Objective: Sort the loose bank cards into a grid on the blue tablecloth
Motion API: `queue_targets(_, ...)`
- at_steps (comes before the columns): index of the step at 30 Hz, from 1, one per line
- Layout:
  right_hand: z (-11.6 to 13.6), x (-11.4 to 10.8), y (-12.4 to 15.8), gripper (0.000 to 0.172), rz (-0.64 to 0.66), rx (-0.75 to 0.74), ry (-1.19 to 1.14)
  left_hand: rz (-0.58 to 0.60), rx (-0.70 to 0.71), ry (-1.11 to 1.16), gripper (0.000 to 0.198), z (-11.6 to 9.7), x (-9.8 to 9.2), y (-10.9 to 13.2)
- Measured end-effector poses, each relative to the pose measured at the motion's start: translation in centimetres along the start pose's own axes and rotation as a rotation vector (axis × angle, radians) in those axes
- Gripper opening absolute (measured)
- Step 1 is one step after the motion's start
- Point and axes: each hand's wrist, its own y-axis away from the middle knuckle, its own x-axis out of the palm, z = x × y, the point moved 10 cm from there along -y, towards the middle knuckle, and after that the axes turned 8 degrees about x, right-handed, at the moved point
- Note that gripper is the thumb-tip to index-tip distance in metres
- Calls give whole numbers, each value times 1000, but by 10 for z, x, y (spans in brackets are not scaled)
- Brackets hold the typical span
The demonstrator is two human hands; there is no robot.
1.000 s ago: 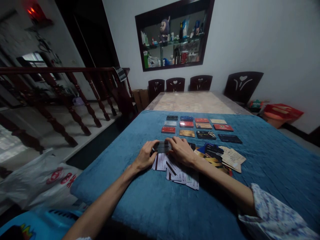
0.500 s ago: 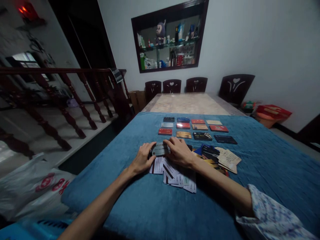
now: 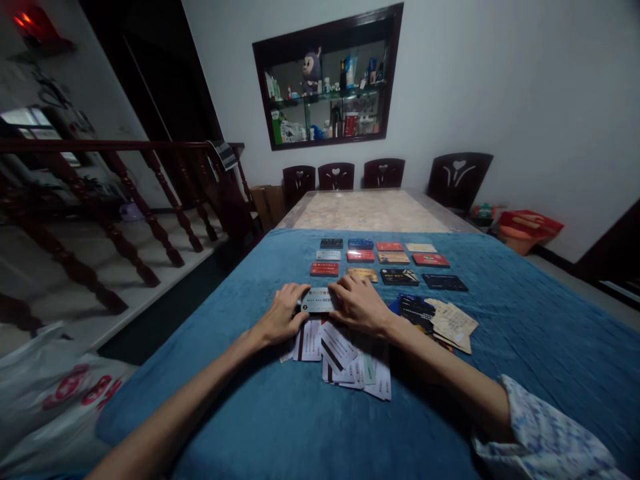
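Note:
A silver-grey card (image 3: 318,301) with dark print is held level by its two short ends. My left hand (image 3: 285,312) is closed on its left end, thumb below and fingers above. My right hand (image 3: 361,304) grips the right end and covers part of it. Whether more cards lie under the grey one I cannot tell. Just below the hands a loose heap of white cards (image 3: 350,367) with dark stripes lies on the blue cloth (image 3: 260,407). Right of my right wrist are dark cards (image 3: 416,311) and cream cards (image 3: 454,323), overlapping.
Beyond my hands, cards lie in rows, among them a red card (image 3: 324,269), a black card (image 3: 399,276) and a dark blue card (image 3: 445,282). Dark chairs (image 3: 336,177) stand behind the table's bare far end (image 3: 360,210). White plastic bags (image 3: 55,393) sit at lower left.
The view has shifted slightly, moving the surroundings in the picture. Both hands still hold the grey card, now a little more squarely facing me, with more of its print showing.

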Motion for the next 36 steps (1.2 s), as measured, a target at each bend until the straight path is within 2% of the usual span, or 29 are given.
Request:
queue_targets(8,-9,-4,-9,48,98,40,40,64,-18,-31,50,6,0,-22)
queue_targets(15,-27,-8,-29,46,139,38,67,90,0,-47,46,14,3,-46)
queue_targets(22,-43,-11,-54,38,165,55,103,136,-74,-79,44,31,7,-75)
queue_targets(27,-49,-10,-70,28,196,79,124,137,-67,-87,43,45,10,-91)
queue_targets(30,-55,-8,-79,28,213,98,137,135,-64,-106,43,52,11,-100)
queue_targets(36,-68,-1,-98,31,258,127,181,213,-150,-139,45,68,18,-120)
